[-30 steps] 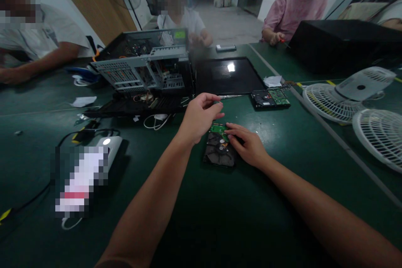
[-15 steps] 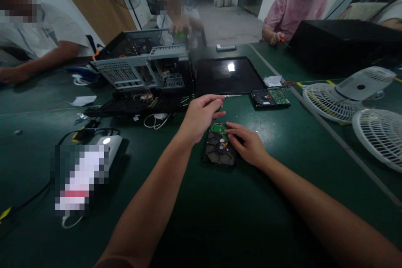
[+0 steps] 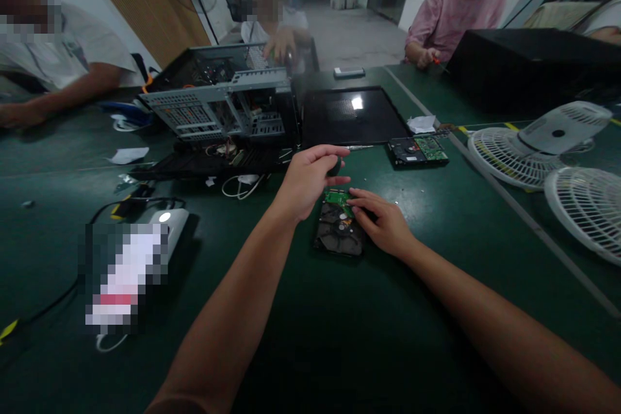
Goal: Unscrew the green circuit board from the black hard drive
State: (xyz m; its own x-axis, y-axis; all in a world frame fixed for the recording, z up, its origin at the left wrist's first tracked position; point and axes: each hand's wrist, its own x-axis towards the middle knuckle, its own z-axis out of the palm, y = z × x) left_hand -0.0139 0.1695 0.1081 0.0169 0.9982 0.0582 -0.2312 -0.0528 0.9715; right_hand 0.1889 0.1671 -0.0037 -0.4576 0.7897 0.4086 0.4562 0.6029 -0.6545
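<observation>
A hard drive [image 3: 339, 229] lies on the green table in front of me, its dark casing facing up and a green circuit board at the far end. My right hand [image 3: 381, 220] is at its right edge, with fingertips and thumb pressed on the circuit board. Just above the drive's far left corner is my left hand [image 3: 315, 178], raised, with fingers partly curled and apart; no object shows in it. A second hard drive [image 3: 418, 152] rests farther off to the right, apart from both hands.
An opened computer case [image 3: 223, 107] stands ahead on the left beside a black panel [image 3: 352, 118]. White fan parts [image 3: 582, 207] lie right, near a black case [image 3: 528, 71]. A lit phone [image 3: 126, 265] and cables are at left. Other people sit around the table [image 3: 291, 336].
The fingers of my left hand have spread a little, and a gap shows between them. My right hand and the hard drive stay in place.
</observation>
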